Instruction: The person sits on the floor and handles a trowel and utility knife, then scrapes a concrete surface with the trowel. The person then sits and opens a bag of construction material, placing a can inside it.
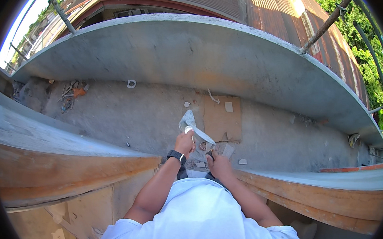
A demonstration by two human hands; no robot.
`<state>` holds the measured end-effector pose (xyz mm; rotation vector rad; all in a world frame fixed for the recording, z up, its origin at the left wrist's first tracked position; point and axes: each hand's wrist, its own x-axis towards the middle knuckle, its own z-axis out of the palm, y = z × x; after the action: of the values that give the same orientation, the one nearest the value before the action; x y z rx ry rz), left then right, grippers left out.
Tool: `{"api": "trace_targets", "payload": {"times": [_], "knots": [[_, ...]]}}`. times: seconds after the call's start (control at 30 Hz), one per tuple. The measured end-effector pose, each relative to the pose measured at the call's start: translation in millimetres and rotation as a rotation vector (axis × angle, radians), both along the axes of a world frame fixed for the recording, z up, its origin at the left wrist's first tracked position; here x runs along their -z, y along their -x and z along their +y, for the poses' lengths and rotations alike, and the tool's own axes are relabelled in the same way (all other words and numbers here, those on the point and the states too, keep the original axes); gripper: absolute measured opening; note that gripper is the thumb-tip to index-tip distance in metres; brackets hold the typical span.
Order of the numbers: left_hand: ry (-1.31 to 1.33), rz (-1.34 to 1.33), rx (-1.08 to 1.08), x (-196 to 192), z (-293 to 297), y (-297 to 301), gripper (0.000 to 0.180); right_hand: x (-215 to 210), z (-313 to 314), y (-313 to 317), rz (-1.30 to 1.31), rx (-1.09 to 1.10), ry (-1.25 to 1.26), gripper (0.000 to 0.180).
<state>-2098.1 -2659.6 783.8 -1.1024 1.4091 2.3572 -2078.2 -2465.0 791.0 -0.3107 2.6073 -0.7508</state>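
Observation:
My left hand (185, 145), with a dark watch at its wrist, is closed round the whitish handle of a trowel (188, 116). The trowel's pale, smeared blade looks roughly triangular, and a narrow pale strip slants from it toward my right hand. My right hand (220, 164) is curled round a dark-handled tool (210, 154). Its working end lies close to the tip of that strip; whether the two touch I cannot tell. Both hands are in front of my white shirt, above the dusty concrete floor.
A flat piece of cardboard (221, 118) and several scraps lie on the floor (161, 113). Beyond curves a grey plastered parapet (196, 53), with metal poles (327, 25) and rusty roofing (270, 14) past it. Wooden frame edges (76, 173) flank me; orange debris (79, 92) lies far left.

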Motion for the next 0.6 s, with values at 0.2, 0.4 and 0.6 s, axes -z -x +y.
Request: {"api": "trace_targets", "payload": {"times": [0.2,0.4,0.6], "knots": [[-0.012,-0.098,0.102,-4,3,3,0.024,8,-1,3,0.033,0.086,0.044,0.037],[0.016,-0.046,0.051,-7,6,10,0.023,9,0,4,0.054,0.091,0.099,0.037],[0.106,0.04,0.125,-4,6,14,0.027,14,3,15,0.026,0.122,0.018,0.043]]}}
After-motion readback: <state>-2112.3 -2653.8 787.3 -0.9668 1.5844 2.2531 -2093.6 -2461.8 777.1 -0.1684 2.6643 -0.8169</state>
